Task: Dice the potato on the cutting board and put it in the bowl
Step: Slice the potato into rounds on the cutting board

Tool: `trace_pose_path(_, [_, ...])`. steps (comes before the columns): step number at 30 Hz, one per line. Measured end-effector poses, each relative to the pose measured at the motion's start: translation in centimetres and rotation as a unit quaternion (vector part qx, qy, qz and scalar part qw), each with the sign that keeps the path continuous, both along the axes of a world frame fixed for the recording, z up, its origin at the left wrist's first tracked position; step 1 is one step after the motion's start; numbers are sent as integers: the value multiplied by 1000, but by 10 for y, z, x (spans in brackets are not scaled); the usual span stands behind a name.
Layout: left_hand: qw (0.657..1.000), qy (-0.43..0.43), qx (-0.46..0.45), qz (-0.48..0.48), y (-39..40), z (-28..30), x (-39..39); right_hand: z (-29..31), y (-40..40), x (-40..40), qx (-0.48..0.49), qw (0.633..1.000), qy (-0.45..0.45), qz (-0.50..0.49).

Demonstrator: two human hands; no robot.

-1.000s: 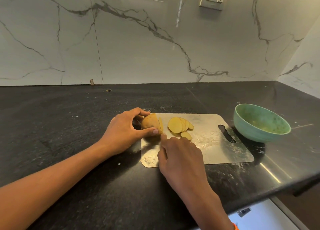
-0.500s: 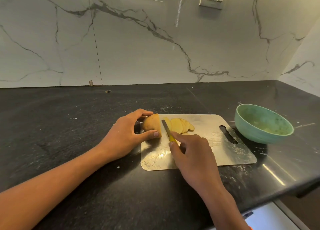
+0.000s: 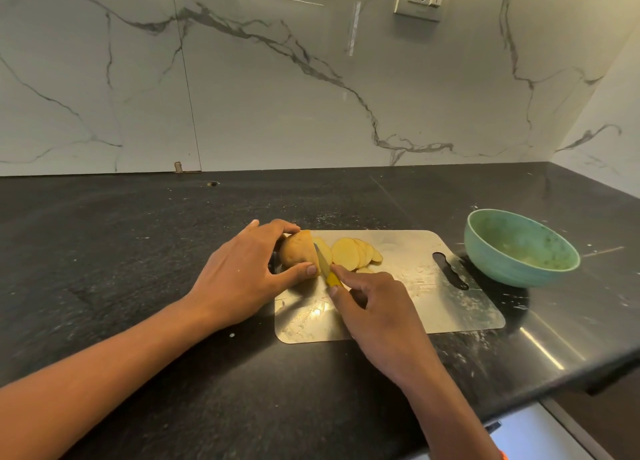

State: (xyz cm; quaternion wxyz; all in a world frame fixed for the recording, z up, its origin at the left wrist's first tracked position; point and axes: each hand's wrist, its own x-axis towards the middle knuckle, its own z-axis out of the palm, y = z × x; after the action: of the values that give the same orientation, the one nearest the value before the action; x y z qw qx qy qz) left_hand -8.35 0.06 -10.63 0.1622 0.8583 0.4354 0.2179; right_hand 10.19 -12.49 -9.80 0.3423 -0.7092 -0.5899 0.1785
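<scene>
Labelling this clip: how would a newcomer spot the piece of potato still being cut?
On the black stone counter lies a pale rectangular cutting board. At its far left corner the left hand grips the uncut brown-skinned potato chunk. Unlike the flat yellow slices fanned beside it, it is thick, rounded, and meets the yellow-handled knife.

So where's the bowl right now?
In the head view the bowl sits on the counter at the right, just beyond the cutting board's handle end, away from both hands.
</scene>
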Motion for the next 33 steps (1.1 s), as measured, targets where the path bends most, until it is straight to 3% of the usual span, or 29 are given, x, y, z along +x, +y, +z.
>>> trace_pose_path(7, [999,25,36,17,-4,1,-1,-6,-1,-3,9,1000,-17,4])
trace_pose_path(13, [999,6,47,11,-5,1,0,-3,-4,-10,59,986,-146,-63])
trace_pose_path(15, [999,-2,54,8,-4,0,1,-6,-2,-5,81,988,-105,-82])
trace_pose_path(18, [998,-2,57,6,-4,-1,1,-9,2,7,76,992,60,-79])
trace_pose_path(20, [998,-3,56,5,-4,-1,1,-8,3,13,60,989,115,-67])
trace_pose_path(24, [998,-4,56,4,-4,-1,2,0,7,19,-6,993,110,-35])
trace_pose_path(28, [998,-13,56,4,-6,1,2,13,9,21,-74,982,171,-19])
trace_pose_path(33, [998,-16,58,6,-6,2,2,15,9,22,-71,976,207,-1])
